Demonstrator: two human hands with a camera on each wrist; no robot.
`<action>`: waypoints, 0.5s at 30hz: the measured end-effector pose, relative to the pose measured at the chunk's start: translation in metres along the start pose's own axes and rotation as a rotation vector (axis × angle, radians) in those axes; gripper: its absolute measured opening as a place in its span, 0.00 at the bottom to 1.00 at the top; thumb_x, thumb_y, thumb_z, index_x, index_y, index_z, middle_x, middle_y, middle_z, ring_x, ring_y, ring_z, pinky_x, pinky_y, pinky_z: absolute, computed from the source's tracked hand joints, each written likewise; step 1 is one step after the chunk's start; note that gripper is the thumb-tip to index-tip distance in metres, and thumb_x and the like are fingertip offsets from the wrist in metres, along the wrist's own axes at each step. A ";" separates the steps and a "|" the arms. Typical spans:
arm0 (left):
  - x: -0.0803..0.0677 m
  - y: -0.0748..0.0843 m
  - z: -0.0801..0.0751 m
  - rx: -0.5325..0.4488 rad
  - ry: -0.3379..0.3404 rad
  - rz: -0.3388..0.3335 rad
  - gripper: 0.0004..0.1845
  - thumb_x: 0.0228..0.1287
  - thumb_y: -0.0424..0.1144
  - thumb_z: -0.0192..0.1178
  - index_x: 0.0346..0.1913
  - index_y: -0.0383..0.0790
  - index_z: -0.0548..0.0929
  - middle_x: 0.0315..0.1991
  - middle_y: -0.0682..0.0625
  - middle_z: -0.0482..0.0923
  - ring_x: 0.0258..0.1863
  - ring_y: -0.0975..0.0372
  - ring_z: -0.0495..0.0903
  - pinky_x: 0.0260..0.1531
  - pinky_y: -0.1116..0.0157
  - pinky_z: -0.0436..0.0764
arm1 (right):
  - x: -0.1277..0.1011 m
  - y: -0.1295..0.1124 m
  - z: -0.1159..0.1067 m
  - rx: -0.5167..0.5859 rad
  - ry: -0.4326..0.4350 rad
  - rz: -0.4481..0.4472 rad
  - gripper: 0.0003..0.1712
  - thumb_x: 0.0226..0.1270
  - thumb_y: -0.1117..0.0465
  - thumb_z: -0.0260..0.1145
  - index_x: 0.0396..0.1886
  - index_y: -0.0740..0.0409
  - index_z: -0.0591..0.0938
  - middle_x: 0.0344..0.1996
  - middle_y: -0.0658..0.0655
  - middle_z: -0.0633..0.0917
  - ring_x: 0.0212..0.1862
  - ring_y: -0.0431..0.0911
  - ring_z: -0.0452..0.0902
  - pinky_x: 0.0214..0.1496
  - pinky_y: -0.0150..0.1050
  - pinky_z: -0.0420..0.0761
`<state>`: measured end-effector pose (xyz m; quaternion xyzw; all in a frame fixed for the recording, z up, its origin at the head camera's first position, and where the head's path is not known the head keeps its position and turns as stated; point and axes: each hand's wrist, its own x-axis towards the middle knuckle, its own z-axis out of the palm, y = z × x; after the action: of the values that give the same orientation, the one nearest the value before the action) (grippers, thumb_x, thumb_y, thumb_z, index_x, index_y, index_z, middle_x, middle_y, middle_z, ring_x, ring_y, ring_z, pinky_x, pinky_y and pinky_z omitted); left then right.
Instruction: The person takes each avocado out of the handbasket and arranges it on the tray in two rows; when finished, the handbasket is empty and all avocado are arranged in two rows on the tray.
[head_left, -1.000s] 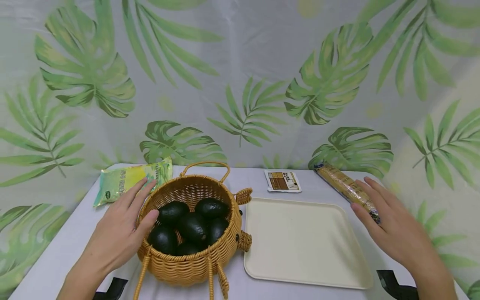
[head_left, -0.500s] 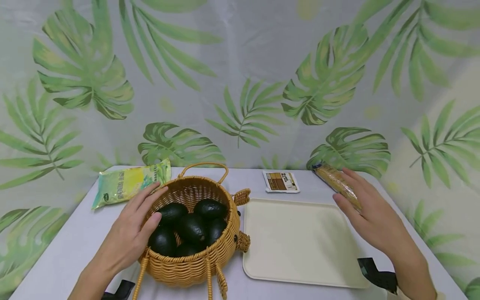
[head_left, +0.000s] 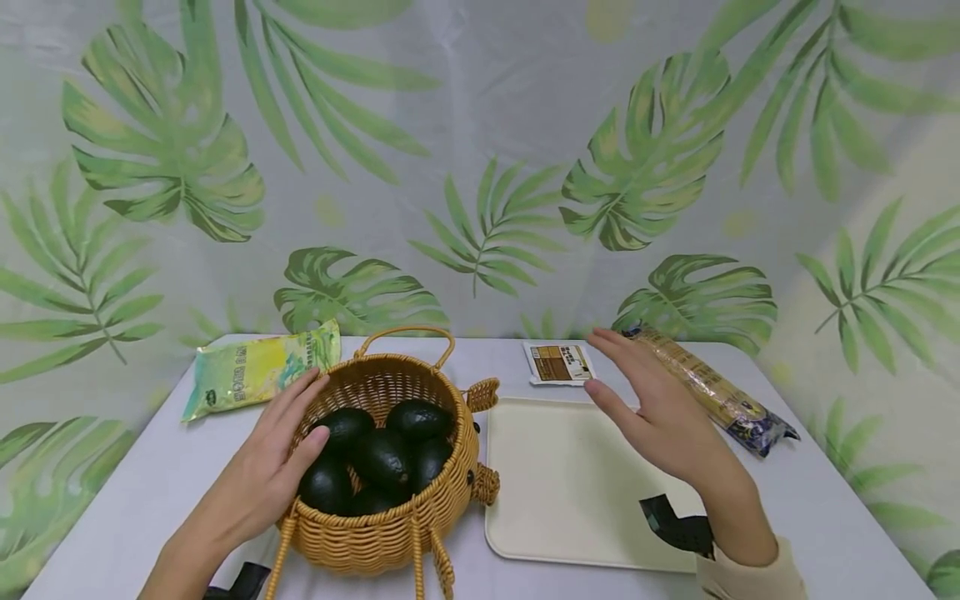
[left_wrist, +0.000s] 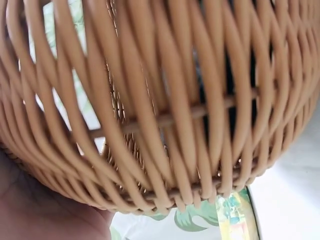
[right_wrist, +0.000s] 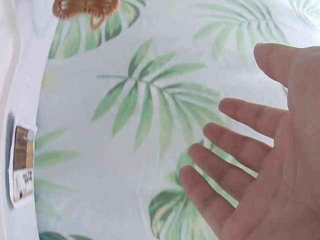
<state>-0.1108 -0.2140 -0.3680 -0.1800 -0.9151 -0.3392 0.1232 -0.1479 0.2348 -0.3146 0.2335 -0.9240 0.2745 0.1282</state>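
Observation:
In the head view, a wicker basket (head_left: 358, 546) shaped like an animal holds several dark avocados (head_left: 384, 457). My left hand (head_left: 262, 467) lies along its left rim, fingers extended. The basket's woven wall (left_wrist: 160, 100) fills most of the left wrist view, close to the palm; whether they touch I cannot tell. Over the right part of a cream tray (head_left: 555, 475) hovers my right hand (head_left: 663, 417), its fingers spread and holding nothing. A small white-and-brown packet (head_left: 561, 364) lies just beyond those fingertips. Behind the right hand is a long golden packet (head_left: 708, 383), partly covered by it.
A green-yellow bag (head_left: 255, 375) lies at the back left of the white-covered table, beyond the basket. The basket's arched handle (head_left: 405, 330) rises at its far side. Leaf-patterned cloth (head_left: 487, 225) hangs behind the table.
My right hand has moved left, from beside the long golden packet to over the tray, uncovering that packet's near end. The left hand has shifted slightly along the basket.

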 end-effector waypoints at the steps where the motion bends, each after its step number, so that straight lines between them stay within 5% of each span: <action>1: 0.000 0.000 0.000 0.002 -0.005 -0.004 0.33 0.82 0.42 0.50 0.84 0.50 0.55 0.84 0.48 0.48 0.82 0.43 0.49 0.69 0.30 0.58 | 0.002 -0.003 0.003 0.006 -0.006 -0.014 0.33 0.81 0.49 0.58 0.81 0.46 0.64 0.79 0.57 0.64 0.79 0.61 0.58 0.72 0.69 0.62; 15: 0.000 -0.002 0.000 0.008 -0.003 -0.024 0.36 0.80 0.43 0.54 0.84 0.47 0.54 0.83 0.44 0.50 0.80 0.40 0.52 0.66 0.30 0.61 | 0.033 -0.037 0.038 0.169 -0.123 -0.124 0.32 0.81 0.46 0.59 0.80 0.44 0.67 0.78 0.51 0.67 0.78 0.50 0.63 0.73 0.58 0.70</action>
<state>-0.1113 -0.2152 -0.3692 -0.1691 -0.9187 -0.3367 0.1182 -0.1619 0.1739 -0.3167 0.3165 -0.8875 0.3280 0.0676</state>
